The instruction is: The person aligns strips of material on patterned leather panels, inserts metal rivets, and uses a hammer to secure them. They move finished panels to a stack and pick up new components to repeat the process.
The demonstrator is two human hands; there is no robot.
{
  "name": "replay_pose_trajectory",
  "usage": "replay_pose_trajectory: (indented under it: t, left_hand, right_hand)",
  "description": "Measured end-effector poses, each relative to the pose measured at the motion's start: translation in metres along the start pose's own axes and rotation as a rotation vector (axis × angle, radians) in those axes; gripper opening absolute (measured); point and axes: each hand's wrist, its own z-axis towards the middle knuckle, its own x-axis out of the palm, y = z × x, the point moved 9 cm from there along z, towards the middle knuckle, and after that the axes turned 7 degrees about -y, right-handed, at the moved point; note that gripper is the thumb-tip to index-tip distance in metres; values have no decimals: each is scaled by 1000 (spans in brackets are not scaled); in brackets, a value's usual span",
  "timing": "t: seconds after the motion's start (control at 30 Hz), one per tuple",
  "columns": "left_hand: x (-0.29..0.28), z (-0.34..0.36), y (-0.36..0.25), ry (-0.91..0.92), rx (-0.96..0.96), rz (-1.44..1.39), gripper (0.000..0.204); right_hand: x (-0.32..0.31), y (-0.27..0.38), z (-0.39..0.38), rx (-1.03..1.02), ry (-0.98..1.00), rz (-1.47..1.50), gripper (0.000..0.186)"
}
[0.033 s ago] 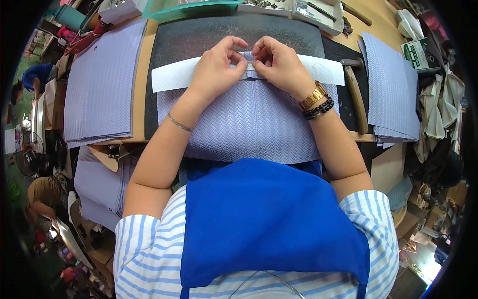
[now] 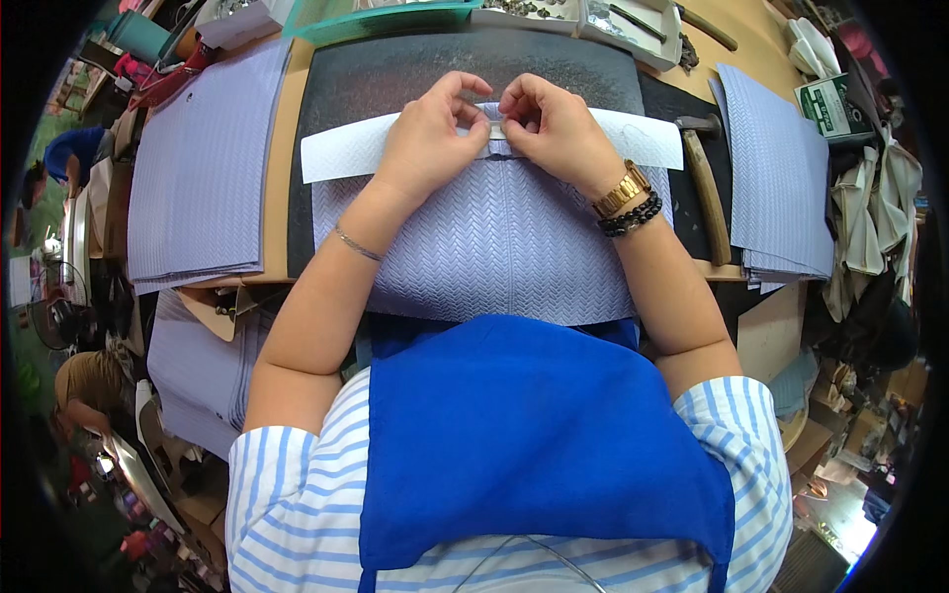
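A lavender panel embossed with a woven pattern lies before me, a seam running down its middle. Across its far edge stretches a white strip, its ends sticking out on both sides of my hands. My left hand has thumb and fingers bent in a pinch at a small lavender tab on the seam line. Mirroring it from the right, my right hand pinches the same spot, thumb tips almost meeting. A thin pale piece shows between the thumbs; the fingertips partly hide it.
Under the panel is a dark slab. A wooden-handled hammer lies to its right. Stacks of lavender sheets stand left and right. A teal tray and a white box with tools stand behind.
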Motion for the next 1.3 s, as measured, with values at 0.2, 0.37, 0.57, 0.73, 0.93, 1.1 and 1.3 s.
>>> replay_pose_trajectory:
  t: [0.2,0.37,0.57,0.73,0.93,1.1,1.3]
  left_hand:
    - [-3,-3,-14,-54,63,152,33]
    - [-3,-2,-4,-29,26,19,37]
    - [-3,-1,-1,-18,9,38,37]
    - [-4,-5,-6,-56,72,101,35]
    - [-3,-11,-29,-93,348,284,15]
    - [7,-11,-43,-45,329,288,13]
    - [4,-14,-37,-62,327,304,12]
  right_hand:
    - [-3,-10,-3,43,-18,31,16]
    - [0,-15,1,112,34,91,22]
    - [6,-17,5,116,65,57,28]
    - [3,-13,7,113,106,-6,24]
    - [-50,-17,21,129,-75,40,18]
    - [-95,-50,35,90,-124,-299,13]
    - [-70,37,-29,-481,-182,-410,16]
